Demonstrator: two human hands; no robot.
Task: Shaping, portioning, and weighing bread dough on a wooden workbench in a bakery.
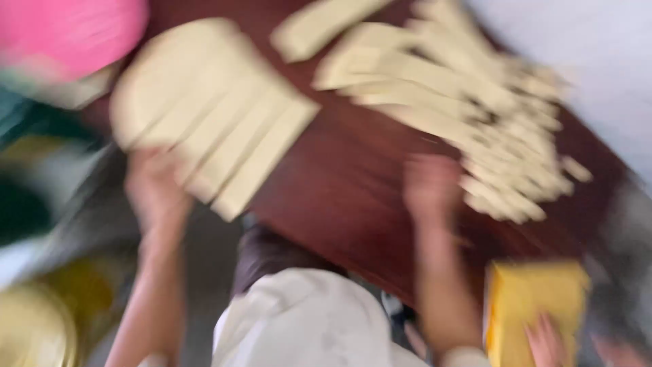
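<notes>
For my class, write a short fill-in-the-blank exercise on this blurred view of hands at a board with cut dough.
1. The pale dough strips lie on a dark ____ board.
2. The left hand is at the sheet cut into ____.
3. The right hand is beside the heap of small dough ____.
4. The box at lower right is ____.

Missing words: red-brown; strips; pieces; yellow

place: kitchen | evidence: cut dough strips (231, 129) on wooden board (353, 183)
</notes>
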